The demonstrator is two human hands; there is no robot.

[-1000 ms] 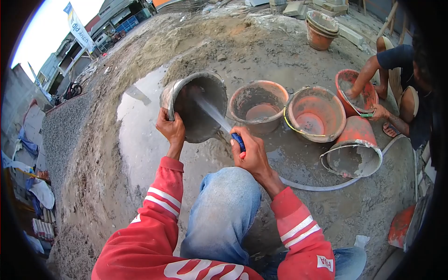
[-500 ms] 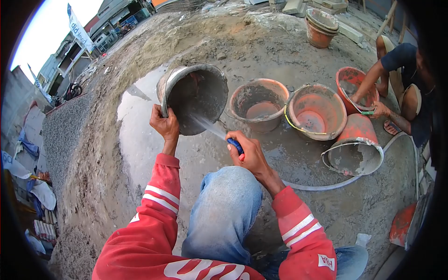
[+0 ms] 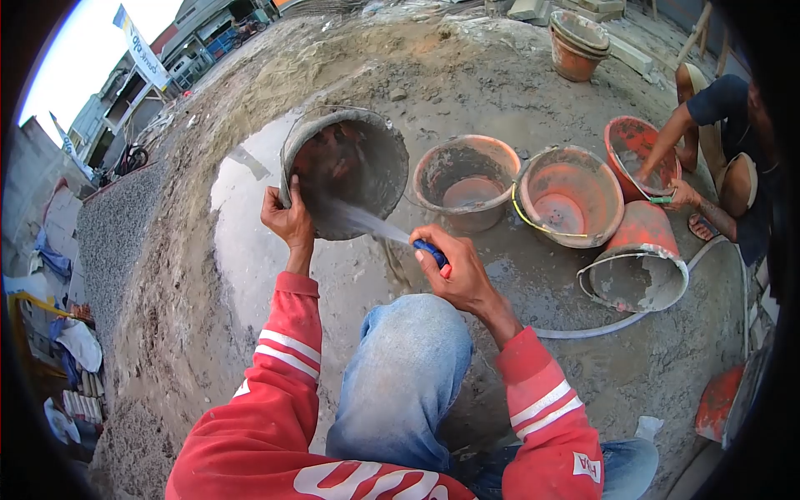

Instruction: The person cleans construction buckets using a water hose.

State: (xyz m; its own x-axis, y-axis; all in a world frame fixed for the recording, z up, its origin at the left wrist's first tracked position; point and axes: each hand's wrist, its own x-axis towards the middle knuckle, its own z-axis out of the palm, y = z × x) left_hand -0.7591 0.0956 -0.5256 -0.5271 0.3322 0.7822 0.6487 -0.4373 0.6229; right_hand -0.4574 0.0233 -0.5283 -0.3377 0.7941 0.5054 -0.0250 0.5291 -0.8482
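Observation:
My left hand [image 3: 289, 218] grips the lower left rim of a cement-caked bucket [image 3: 379, 167], tilted so its mouth faces me. In my right hand [image 3: 454, 267] is a blue hose nozzle [image 3: 430, 253], fingers wrapped round it. A fan of water [image 3: 362, 218] sprays from the nozzle into the bucket's lower part. Reddish patches show on the bucket's inner wall amid the grey. Just right of it stands an upright bucket [image 3: 468, 218], grey-smeared inside with a reddish bottom.
More orange buckets stand at the right, one [image 3: 575, 196] upright and another [image 3: 637, 279] on its side. A co-worker's hand [image 3: 646, 171] reaches into a red bucket [image 3: 621, 133]. A pale hose [image 3: 583, 333] curves over the wet ground. Stacked buckets [image 3: 577, 62] stand farther back.
My left thumb has shifted up onto the bucket's rim. The spray has spread wider, and more red shows inside the bucket. My right hand has moved slightly right with the nozzle.

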